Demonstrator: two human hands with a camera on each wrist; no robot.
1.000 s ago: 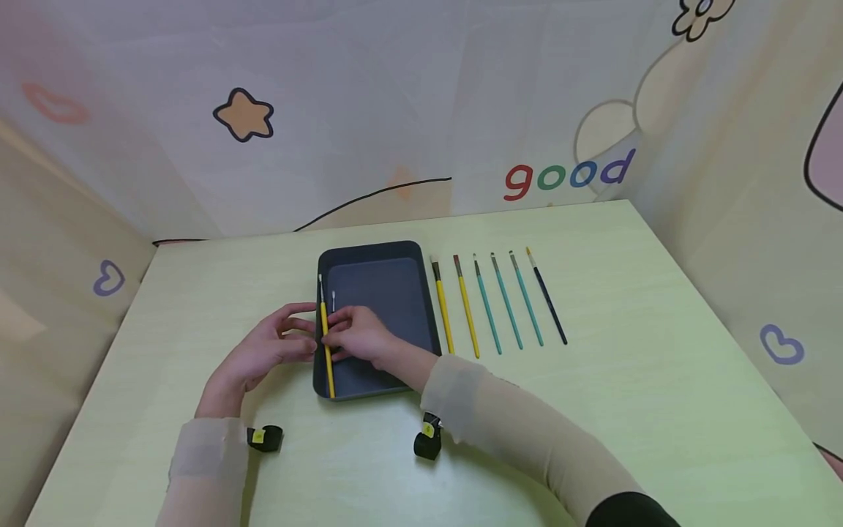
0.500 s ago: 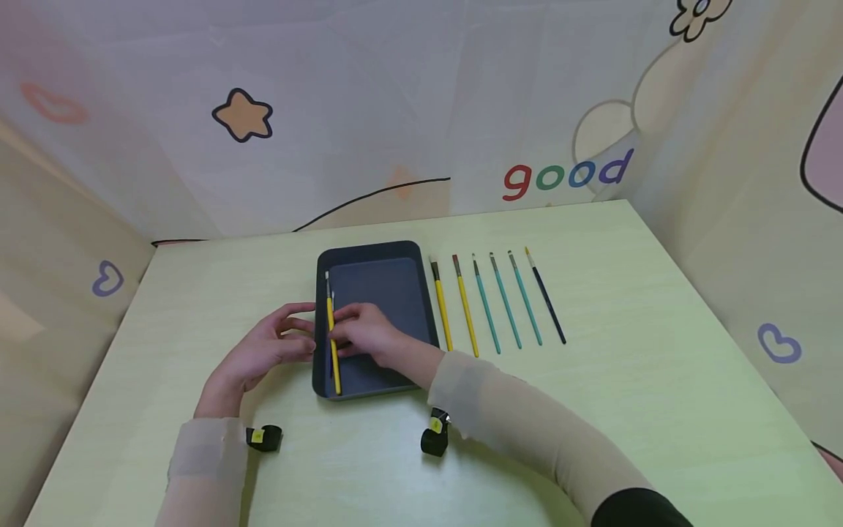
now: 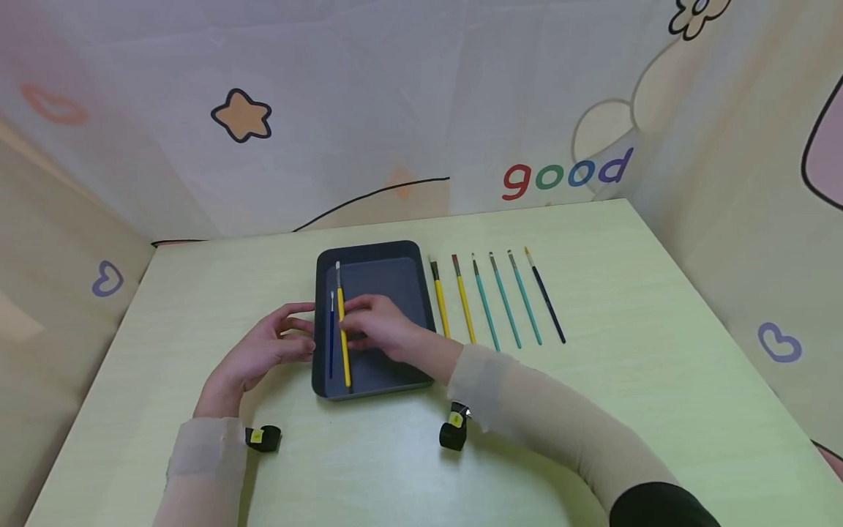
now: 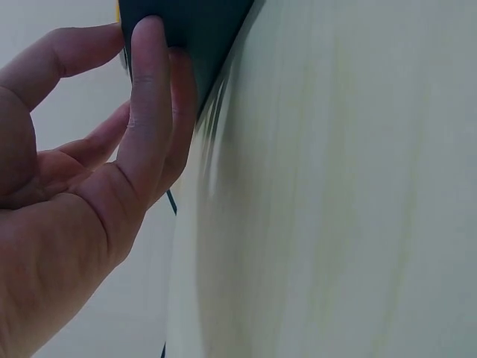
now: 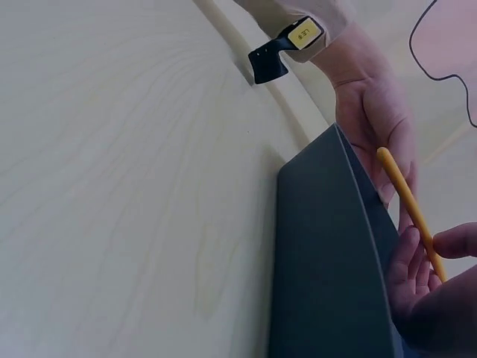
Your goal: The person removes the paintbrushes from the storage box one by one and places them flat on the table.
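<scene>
Resting on the pale green counter, both forearms reach forward. The left hand lies beside the dark tray, its grip loosely apart, straight fingertips pressing the tray's left wall. The right hand, grip clamped on the yellow paintbrush, holds it over the tray's left half, just beside a blue paintbrush lying inside. Farther right, six paintbrushes lie in a row on the counter.

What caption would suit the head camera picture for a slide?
Right hand holds a yellow paintbrush over a dark tray; left hand steadies its edge.
</scene>
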